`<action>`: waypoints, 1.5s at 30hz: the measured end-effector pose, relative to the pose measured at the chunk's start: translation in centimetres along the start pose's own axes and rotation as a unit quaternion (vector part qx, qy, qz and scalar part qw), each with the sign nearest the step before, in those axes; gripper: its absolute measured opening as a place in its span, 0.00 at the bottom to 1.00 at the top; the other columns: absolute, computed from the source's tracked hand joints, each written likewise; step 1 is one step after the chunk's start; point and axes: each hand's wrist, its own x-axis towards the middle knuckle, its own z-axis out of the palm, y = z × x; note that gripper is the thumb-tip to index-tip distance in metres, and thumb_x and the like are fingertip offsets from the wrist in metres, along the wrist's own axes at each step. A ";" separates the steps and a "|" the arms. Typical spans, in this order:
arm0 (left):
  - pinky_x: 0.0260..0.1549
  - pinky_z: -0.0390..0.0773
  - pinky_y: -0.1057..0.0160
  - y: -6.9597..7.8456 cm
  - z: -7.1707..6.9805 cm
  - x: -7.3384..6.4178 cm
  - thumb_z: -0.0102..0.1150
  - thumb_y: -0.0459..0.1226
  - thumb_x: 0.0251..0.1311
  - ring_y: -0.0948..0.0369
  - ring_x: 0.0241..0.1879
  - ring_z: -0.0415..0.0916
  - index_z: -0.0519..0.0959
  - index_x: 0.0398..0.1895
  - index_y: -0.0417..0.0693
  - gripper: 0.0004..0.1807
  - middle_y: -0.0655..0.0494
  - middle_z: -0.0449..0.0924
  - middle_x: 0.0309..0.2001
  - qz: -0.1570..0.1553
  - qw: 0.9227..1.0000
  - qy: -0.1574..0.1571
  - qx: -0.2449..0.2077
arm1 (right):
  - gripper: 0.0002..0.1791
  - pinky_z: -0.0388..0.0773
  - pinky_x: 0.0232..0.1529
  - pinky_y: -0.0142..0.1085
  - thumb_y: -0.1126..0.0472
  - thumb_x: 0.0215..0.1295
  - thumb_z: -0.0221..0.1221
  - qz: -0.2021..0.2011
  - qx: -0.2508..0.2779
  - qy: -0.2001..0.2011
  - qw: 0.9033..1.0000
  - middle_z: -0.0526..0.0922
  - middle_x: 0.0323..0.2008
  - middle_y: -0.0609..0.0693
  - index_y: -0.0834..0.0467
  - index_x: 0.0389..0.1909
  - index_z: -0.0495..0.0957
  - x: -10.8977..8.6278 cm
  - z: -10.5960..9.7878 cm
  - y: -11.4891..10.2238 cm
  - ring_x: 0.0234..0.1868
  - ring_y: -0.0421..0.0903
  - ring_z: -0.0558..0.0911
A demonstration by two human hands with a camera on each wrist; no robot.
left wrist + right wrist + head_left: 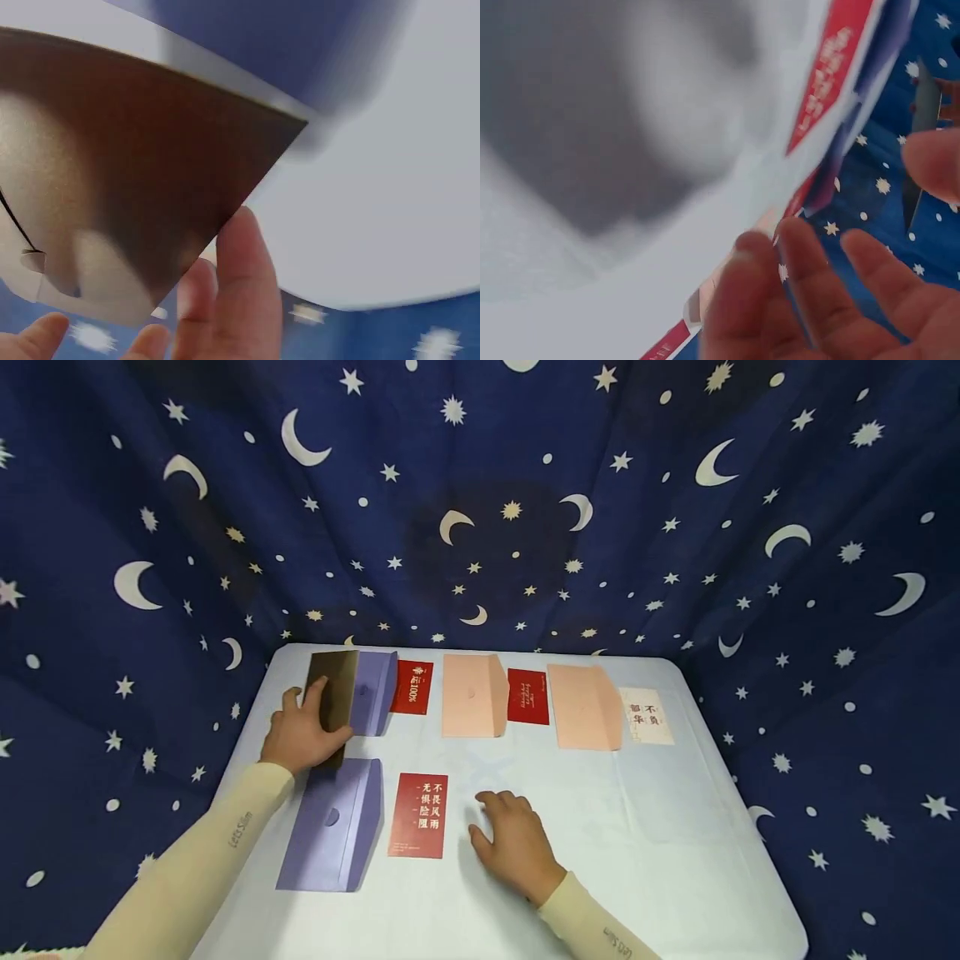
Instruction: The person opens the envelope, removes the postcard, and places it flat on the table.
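Note:
My left hand grips a dark brown envelope by its sides, thumb at the near right and fingers at the far left. In the left wrist view the envelope's brown face shows a line and a small rounded notch, with fingertips at its edge. It overlaps a purple envelope at the back left and the top of another purple envelope nearer me. My right hand holds nothing, fingers loosely bent, over the white table right of a red card with white characters.
Along the table's back, left to right, lie a red card, a peach envelope, a second red card, another peach envelope and a cream card. A dark blue curtain with moons and stars surrounds the white table.

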 end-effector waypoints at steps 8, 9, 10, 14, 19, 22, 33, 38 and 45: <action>0.36 0.83 0.40 10.2 2.6 -4.8 0.64 0.60 0.55 0.38 0.49 0.75 0.51 0.86 0.69 0.54 0.39 0.56 0.76 0.126 0.991 -0.048 -0.021 | 0.28 0.85 0.44 0.41 0.53 0.73 0.65 -0.018 0.157 0.016 0.987 0.87 0.48 0.48 0.54 0.69 0.73 1.8 -1.8 0.1 0.42 0.47 0.88; 0.35 0.83 0.43 11.1 3.1 -5.5 0.64 0.60 0.54 0.40 0.47 0.76 0.52 0.86 0.70 0.54 0.40 0.57 0.75 0.142 0.988 -0.056 -0.016 | 0.27 0.86 0.43 0.41 0.53 0.74 0.64 -0.016 0.172 0.018 0.985 0.87 0.48 0.47 0.54 0.69 0.72 1.8 -1.9 0.1 0.42 0.46 0.88; 0.34 0.83 0.46 12.0 3.6 -6.1 0.64 0.61 0.54 0.42 0.46 0.76 0.52 0.85 0.71 0.54 0.41 0.58 0.75 0.159 0.985 -0.065 -0.011 | 0.26 0.86 0.42 0.40 0.52 0.76 0.63 -0.014 0.183 0.020 0.983 0.87 0.47 0.47 0.53 0.70 0.71 1.8 -2.0 0.1 0.41 0.44 0.88; 0.30 0.80 0.54 15.1 5.6 -8.4 0.64 0.61 0.50 0.47 0.43 0.76 0.55 0.85 0.70 0.55 0.41 0.63 0.72 0.229 0.969 -0.088 0.005 | 0.25 0.84 0.40 0.38 0.49 0.82 0.55 0.010 0.215 0.017 0.976 0.89 0.45 0.45 0.54 0.72 0.67 1.4 -2.1 0.5 0.38 0.37 0.87; 0.23 0.74 0.62 17.3 7.9 -10.5 0.65 0.63 0.50 0.49 0.40 0.76 0.53 0.86 0.70 0.57 0.39 0.59 0.75 0.276 0.956 -0.103 0.001 | 0.29 0.80 0.33 0.35 0.53 0.82 0.56 0.059 0.243 0.016 0.968 0.89 0.37 0.42 0.58 0.75 0.60 0.7 -2.0 1.3 0.29 0.34 0.84; 0.21 0.73 0.63 17.9 8.7 -11.3 0.67 0.65 0.51 0.48 0.42 0.78 0.51 0.86 0.70 0.58 0.38 0.54 0.77 0.278 0.954 -0.112 -0.014 | 0.30 0.77 0.24 0.33 0.62 0.78 0.58 0.081 0.261 0.003 0.962 0.88 0.32 0.43 0.60 0.75 0.59 0.3 -2.0 1.9 0.22 0.36 0.80; 0.62 0.63 0.24 17.6 10.4 -11.2 0.68 0.80 0.35 0.38 0.78 0.56 0.65 0.82 0.69 0.65 0.48 0.53 0.83 0.326 0.928 -0.126 0.129 | 0.27 0.79 0.31 0.36 0.69 0.74 0.58 0.144 0.219 -0.053 0.964 0.87 0.33 0.47 0.68 0.71 0.64 -0.7 -1.5 5.2 0.28 0.37 0.83; 0.66 0.50 0.20 17.8 12.0 -11.1 0.66 0.84 0.29 0.39 0.80 0.51 0.66 0.81 0.69 0.68 0.50 0.56 0.83 0.337 0.917 -0.132 0.167 | 0.23 0.77 0.25 0.35 0.65 0.70 0.63 0.151 0.177 -0.055 0.971 0.82 0.28 0.43 0.69 0.63 0.74 -0.6 -1.1 5.6 0.23 0.38 0.78; 0.65 0.48 0.18 18.1 13.0 -11.1 0.69 0.82 0.27 0.42 0.77 0.61 0.67 0.80 0.67 0.69 0.51 0.66 0.78 0.350 0.904 -0.139 0.202 | 0.17 0.76 0.20 0.34 0.59 0.65 0.69 0.171 0.137 -0.044 0.975 0.80 0.22 0.40 0.63 0.51 0.81 -0.6 -1.0 5.8 0.19 0.37 0.78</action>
